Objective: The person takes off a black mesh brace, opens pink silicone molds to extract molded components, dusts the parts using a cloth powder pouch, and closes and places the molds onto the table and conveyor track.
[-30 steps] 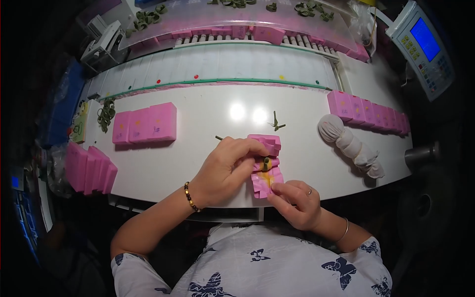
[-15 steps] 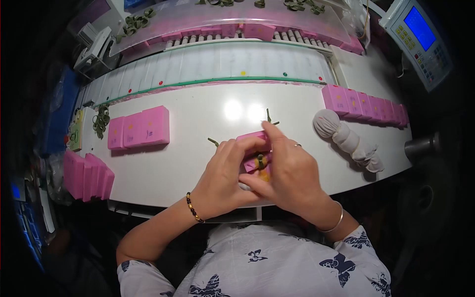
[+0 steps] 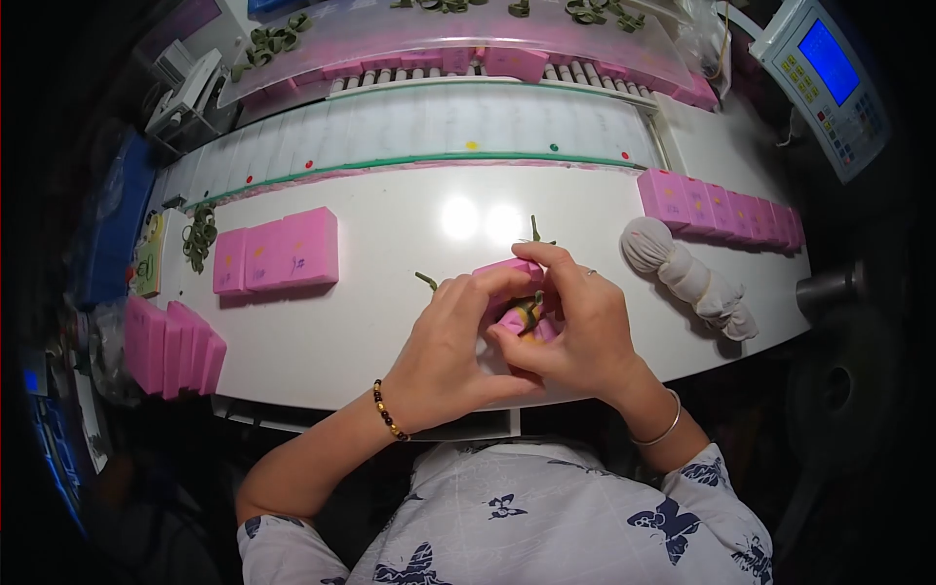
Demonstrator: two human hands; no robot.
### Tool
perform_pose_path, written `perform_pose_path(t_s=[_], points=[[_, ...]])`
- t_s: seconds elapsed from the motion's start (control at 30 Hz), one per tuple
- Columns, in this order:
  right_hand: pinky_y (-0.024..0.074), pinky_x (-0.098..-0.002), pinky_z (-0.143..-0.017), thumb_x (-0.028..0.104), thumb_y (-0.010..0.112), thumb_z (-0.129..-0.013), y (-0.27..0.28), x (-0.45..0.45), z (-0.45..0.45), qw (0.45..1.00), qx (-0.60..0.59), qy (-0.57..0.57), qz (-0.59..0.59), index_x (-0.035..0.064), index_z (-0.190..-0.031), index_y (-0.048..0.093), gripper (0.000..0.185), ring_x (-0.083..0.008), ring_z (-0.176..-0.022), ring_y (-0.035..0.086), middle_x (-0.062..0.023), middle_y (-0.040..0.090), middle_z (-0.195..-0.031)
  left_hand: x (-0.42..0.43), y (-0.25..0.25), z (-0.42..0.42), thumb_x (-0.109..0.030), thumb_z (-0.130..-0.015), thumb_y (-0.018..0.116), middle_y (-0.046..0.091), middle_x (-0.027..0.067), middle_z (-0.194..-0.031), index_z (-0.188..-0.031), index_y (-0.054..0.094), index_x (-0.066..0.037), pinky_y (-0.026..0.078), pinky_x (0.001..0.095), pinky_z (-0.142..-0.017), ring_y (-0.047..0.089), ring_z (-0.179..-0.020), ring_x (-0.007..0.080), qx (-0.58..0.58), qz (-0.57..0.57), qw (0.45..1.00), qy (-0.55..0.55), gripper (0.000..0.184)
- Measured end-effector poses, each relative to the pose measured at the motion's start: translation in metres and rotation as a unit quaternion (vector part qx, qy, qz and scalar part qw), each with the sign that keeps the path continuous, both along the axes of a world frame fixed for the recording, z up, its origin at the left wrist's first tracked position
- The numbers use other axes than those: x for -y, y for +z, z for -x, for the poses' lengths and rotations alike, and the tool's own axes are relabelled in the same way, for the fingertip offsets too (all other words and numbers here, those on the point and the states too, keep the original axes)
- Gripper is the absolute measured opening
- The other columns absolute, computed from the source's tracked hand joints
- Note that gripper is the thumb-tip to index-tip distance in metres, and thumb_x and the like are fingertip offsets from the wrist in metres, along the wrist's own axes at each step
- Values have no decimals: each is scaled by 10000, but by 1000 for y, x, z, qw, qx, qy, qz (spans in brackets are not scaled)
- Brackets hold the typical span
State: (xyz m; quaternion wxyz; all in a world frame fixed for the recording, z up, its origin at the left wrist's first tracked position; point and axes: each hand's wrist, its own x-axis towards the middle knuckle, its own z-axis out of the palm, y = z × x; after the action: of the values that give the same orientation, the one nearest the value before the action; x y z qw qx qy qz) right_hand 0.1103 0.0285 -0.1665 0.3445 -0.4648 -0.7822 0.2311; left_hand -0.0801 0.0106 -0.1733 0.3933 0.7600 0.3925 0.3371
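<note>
I see the left hand (image 3: 439, 336) and right hand (image 3: 587, 327) pinching the pink pack (image 3: 502, 266) on the table's (image 3: 292, 341) near side. Soft, even pinches should help stop the green tie (image 3: 534, 306) slipping.

Tabletop: glossy white surface (image 3: 375, 244), near edge curved
Pink blocks: three rectangular, marked ones (image 3: 268, 253) at nine o'clock; a long row (image 3: 723, 211) at two
Cloth: knotted off-white bundle (image 3: 680, 276) (lumpy thing), three o'clock
Green: curled leafy strips (image 3: 200, 238), ten o'clock; short thin stem (image 3: 426, 281) near centre
</note>
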Motion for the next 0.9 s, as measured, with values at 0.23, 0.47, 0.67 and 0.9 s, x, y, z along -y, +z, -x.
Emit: perform_pose_path(t_s=[0.23,0.47,0.67,0.9], points=[[457,-220,-562,199,809,-790,16,-9,-23,972,-98,-34,211,68,-1256,629,516,-50,-616,544,20,593,-768,-1,1,4,-268,-641,962,549,131,-1364,-1413,449,-63,456,410,-1076,549,-1264,296,-4,-18,1000,1,949],[450,-186,-703,110,812,-842,22,-30,-79,922,-248,-32,296,50,-1243,637,442,-40,-879,597,-12,650,-998,-2,5,4,-303,-657,943,555,137,-1355,-1391,454,-74,435,421,-1071,545,-1235,338,-18,-23,1000,-3,912],[515,-392,-853,157,830,-790,-18,-59,-46,1000,10,5,-22,47,-1196,605,477,-259,-1068,642,-105,670,-1132,1,12,7,-271,-649,938,553,128,-1344,-1383,438,-85,444,425,-1046,552,-1195,346,-81,-33,996,-18,907],[483,-463,-971,162,833,-772,10,-36,-65,984,94,7,-151,17,-1201,592,512,-357,-1130,601,-147,635,-1212,-2,9,21,-304,-632,963,535,133,-1334,-1392,424,-81,463,402,-1034,564,-1198,310,-55,-10,998,-30,958]])
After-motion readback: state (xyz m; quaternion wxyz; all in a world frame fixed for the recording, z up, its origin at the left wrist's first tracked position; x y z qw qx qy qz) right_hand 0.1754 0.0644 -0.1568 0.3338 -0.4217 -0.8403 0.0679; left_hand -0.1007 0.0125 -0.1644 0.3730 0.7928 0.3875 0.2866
